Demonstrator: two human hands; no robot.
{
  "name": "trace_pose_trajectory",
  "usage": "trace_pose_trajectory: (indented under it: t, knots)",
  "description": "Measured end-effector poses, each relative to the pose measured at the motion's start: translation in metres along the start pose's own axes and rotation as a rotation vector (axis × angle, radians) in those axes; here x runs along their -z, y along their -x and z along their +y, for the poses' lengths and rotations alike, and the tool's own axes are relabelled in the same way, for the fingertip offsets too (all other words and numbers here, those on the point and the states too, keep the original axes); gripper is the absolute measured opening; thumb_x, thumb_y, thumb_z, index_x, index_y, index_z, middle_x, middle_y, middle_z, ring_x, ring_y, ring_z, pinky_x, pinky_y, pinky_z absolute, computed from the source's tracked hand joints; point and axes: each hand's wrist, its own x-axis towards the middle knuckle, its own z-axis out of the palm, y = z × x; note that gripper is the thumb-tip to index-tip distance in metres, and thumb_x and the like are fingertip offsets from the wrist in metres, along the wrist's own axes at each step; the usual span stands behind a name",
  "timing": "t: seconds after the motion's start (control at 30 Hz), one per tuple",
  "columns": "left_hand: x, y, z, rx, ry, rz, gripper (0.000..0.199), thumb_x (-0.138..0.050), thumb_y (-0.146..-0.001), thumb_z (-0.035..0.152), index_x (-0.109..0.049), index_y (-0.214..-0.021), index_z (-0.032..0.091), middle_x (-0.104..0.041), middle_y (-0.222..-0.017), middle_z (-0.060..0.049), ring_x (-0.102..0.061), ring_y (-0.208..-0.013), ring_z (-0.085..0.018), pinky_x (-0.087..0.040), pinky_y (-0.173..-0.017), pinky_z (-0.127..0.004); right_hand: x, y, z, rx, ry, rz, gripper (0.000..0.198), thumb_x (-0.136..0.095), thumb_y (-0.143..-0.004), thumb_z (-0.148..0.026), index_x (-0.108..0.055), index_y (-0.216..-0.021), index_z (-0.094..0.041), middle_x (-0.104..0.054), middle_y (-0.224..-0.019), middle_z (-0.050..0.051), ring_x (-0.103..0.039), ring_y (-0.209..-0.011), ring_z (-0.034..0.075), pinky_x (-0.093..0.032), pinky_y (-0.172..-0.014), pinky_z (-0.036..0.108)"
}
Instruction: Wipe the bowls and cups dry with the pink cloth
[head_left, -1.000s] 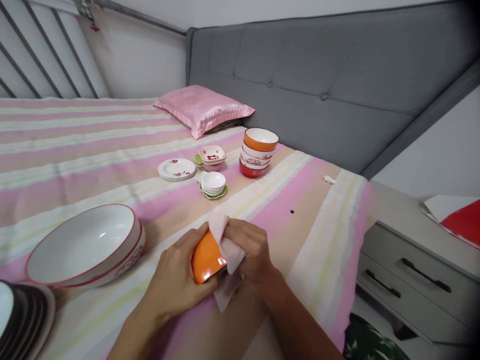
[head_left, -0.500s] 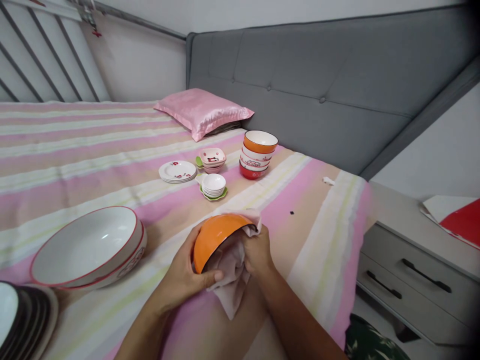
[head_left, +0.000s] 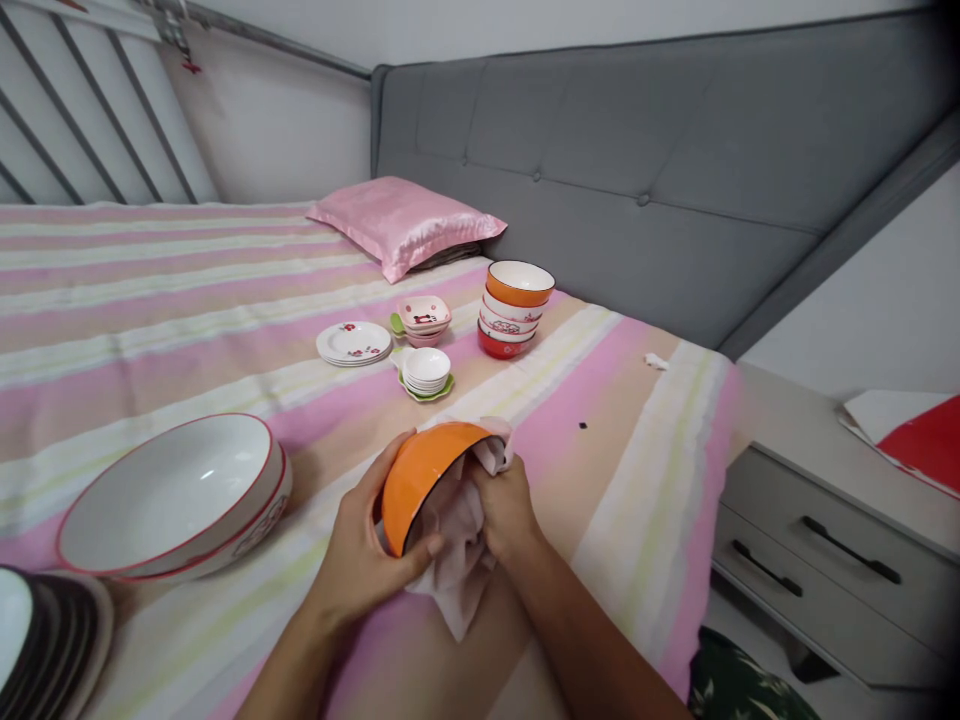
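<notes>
An orange bowl (head_left: 429, 474) with a dark rim is tilted on its side above the bed, its opening facing down to the right. My left hand (head_left: 367, 545) grips its left side, thumb at the rim and fingers behind the outer wall. A pale pink cloth (head_left: 459, 535) hangs from inside the bowl and is folded over its right rim. My right hand (head_left: 504, 508) is closed on the cloth at that rim; its fingertips are hidden by cloth and bowl.
Large red-rimmed bowls (head_left: 172, 490) sit at left, near dark stacked dishes (head_left: 56, 640). Beyond my hands stand a bowl stack (head_left: 517, 312), small white dishes (head_left: 427, 368), pink square bowls (head_left: 424, 316) and flowered plates (head_left: 354, 342). A pillow (head_left: 409, 222) lies behind; a nightstand (head_left: 817, 540) is right.
The orange bowl has tipped a little further and shifted slightly left with my left hand. My right hand has moved slightly left and up along the rim with the cloth.
</notes>
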Motion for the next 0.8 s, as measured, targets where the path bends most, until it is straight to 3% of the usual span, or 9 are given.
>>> trace_pose_trajectory:
  t: [0.23, 0.43, 0.6, 0.7, 0.8]
  knots:
    - [0.016, -0.002, 0.007, 0.063, -0.106, -0.176, 0.083, -0.069, -0.065, 0.03, -0.039, -0.14, 0.014, -0.055, -0.134, -0.015, -0.053, -0.119, -0.032, -0.039, -0.104, -0.042, 0.013, -0.004, -0.016, 0.351, 0.134, -0.288, 0.029, -0.06, -0.072, -0.012, -0.072, -0.098, -0.019, -0.071, -0.099, 0.003, -0.064, -0.093, 0.019, -0.047, -0.093, 0.031]
    - [0.019, -0.004, 0.01, 0.165, -0.045, -0.307, 0.084, -0.066, -0.065, 0.025, -0.036, -0.142, 0.015, -0.058, -0.13, -0.012, -0.058, -0.111, -0.029, -0.043, -0.1, -0.04, 0.021, 0.0, -0.019, 0.442, 0.438, -0.351, 0.03, -0.064, -0.071, -0.013, -0.072, -0.1, -0.017, -0.071, -0.081, 0.001, -0.064, -0.072, 0.017, -0.05, -0.067, 0.024]
    - [0.017, -0.006, 0.018, 0.186, -0.023, -0.349, 0.087, -0.067, -0.062, 0.02, -0.036, -0.143, 0.018, -0.057, -0.132, -0.008, -0.052, -0.12, -0.03, -0.041, -0.101, -0.039, 0.024, 0.0, -0.023, 0.649, 0.52, -0.387, 0.03, -0.061, -0.073, -0.015, -0.072, -0.101, -0.016, -0.073, -0.094, 0.005, -0.067, -0.078, 0.019, -0.05, -0.069, 0.025]
    - [0.014, -0.006, 0.019, 0.188, 0.015, -0.335, 0.087, -0.071, -0.064, 0.027, -0.035, -0.143, 0.02, -0.055, -0.133, -0.008, -0.051, -0.12, -0.031, -0.04, -0.102, -0.039, 0.024, 0.0, -0.024, 0.604, 0.433, -0.401, 0.032, -0.061, -0.072, -0.014, -0.072, -0.103, -0.016, -0.073, -0.091, 0.005, -0.067, -0.078, 0.019, -0.05, -0.069, 0.025]
    - [0.011, -0.003, 0.014, 0.22, 0.101, -0.238, 0.098, -0.076, -0.061, 0.044, -0.032, -0.145, 0.019, -0.047, -0.141, -0.011, -0.046, -0.125, -0.033, -0.037, -0.104, -0.04, 0.022, -0.001, -0.023, 0.493, 0.294, -0.351, 0.03, -0.063, -0.07, -0.014, -0.073, -0.098, -0.017, -0.072, -0.086, 0.002, -0.067, -0.077, 0.02, -0.051, -0.07, 0.026]
